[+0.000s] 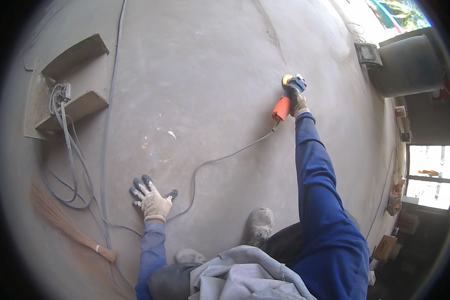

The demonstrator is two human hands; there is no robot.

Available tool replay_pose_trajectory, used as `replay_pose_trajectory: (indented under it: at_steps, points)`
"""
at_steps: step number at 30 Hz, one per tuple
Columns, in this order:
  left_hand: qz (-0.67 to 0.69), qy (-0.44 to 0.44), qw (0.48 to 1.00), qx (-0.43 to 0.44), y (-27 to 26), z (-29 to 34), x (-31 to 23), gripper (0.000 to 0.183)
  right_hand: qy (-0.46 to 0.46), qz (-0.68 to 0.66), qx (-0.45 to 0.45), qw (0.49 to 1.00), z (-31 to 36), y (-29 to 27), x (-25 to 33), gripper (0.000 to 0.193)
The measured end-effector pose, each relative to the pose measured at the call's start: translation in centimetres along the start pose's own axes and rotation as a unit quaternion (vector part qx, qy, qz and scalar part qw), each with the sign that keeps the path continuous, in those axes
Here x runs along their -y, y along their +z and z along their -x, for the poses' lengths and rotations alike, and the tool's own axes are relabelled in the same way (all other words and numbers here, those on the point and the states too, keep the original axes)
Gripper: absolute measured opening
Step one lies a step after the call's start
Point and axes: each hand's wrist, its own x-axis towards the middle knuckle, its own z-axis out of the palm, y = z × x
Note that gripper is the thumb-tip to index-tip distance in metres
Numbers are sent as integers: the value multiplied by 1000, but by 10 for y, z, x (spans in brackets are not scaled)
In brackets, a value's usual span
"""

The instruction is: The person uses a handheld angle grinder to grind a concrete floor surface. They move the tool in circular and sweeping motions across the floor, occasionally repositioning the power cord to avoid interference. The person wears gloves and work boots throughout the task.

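Observation:
My right arm, in a blue sleeve, reaches far forward to the right. At its end my gloved right hand (299, 103) is wrapped round an angle grinder (281, 108) with an orange rear body and a dark blue front. A yellow disc (286, 79) shows at its head, close to the grey plaster-like surface (220, 100). I cannot tell whether the disc touches it. From the grinder's rear, a grey power cord (205, 164) curves back toward my left hand (153, 201). That hand, in a pale glove with dark fingertips, lies flat with fingers spread, holding nothing.
A straw broom (67, 223) lies at the left, near looped grey cables (67, 135) and an angled, board-like recess (80, 56). A long cable (107, 125) runs up the left side. My shoes (261, 223) are near the bottom. A large bucket (407, 65) stands far right.

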Motion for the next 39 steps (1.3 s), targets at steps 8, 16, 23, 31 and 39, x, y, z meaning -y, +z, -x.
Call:
replay_pose_trajectory:
  at_steps: [8, 16, 23, 31, 39]
  points:
    - [9, 7, 1000, 3, -1, 4, 7, 128, -47, 148, 80, 985, 13, 14, -5, 49]
    - [-7, 5, 1000, 26, -6, 1, 3, 133, 69, -154, -87, 982, 11, -71, -46, 63]
    - [19, 53, 998, -17, 11, -1, 18, 108, 58, -15, -28, 998, 146, 27, -54, 53]
    - [38, 268, 955, -121, 157, 64, 71, 65, -18, 224, 286, 932, 299, 175, -93, 45]
    - [15, 103, 989, -104, 163, 84, 217, 44, -21, 320, 439, 839, 379, 234, -140, 54]
